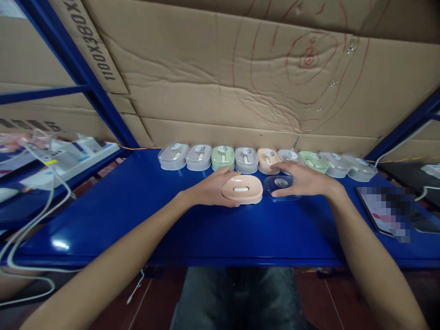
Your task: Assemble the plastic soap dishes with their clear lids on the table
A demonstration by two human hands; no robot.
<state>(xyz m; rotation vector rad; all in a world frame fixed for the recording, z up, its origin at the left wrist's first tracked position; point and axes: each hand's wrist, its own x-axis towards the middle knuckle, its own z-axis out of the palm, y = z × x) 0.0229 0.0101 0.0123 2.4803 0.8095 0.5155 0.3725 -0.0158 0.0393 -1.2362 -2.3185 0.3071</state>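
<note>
My left hand (212, 187) grips the left side of a peach oval plastic base (242, 189) that lies on the blue table (144, 220). Just to its right my right hand (302, 179) holds a clear lid (281, 187) with a round sticker, resting on the table beside the base. Behind both hands runs a row of closed small boxes (245, 159) in grey, green and peach along the table's back edge.
A cardboard wall (240, 82) stands behind the row. Blue shelf posts (79, 68) rise at left and right. White cables (41, 201) and a power strip (65, 158) sit at left. A flat device (388, 211) lies at right. My knees show below the table edge.
</note>
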